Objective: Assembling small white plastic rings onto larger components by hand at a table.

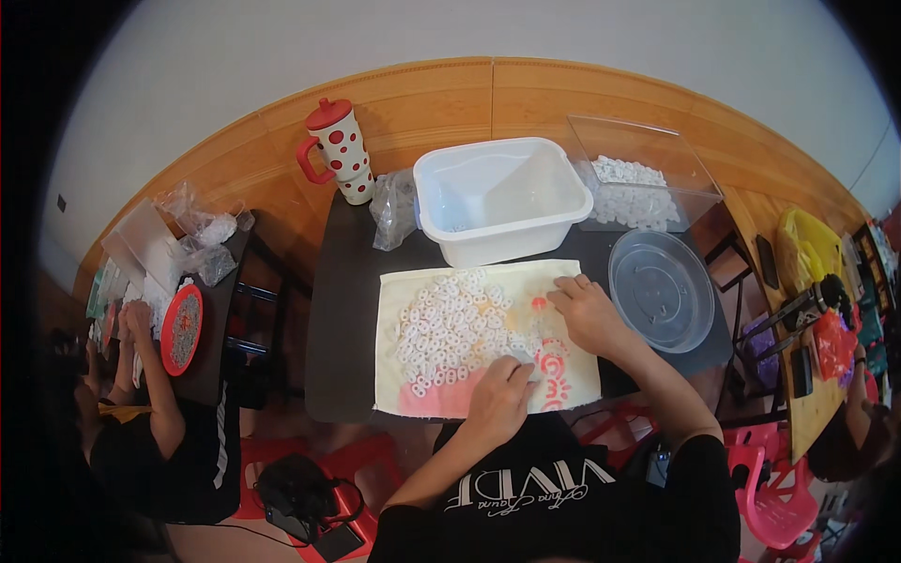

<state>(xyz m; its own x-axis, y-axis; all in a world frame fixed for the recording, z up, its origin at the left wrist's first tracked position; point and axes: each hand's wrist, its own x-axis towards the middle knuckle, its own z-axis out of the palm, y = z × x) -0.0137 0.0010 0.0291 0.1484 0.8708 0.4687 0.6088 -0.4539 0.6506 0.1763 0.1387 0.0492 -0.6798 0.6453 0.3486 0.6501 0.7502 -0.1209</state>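
A pale yellow towel with pink and red print lies flat on the dark table in front of me. Many small white ring-shaped pieces are spread over its left and middle part. My left hand is closed at the towel's lower middle, with a small pale grey-white item at its fingertips; its exact kind is unclear. My right hand rests at the towel's right side, fingers reaching out on the cloth, with no object visible in them.
Behind the towel stands a white plastic basin. A clear bin of white pieces and a round clear lid are at right. A spotted tumbler and plastic bag stand back left. Another person's hands work near a red tray.
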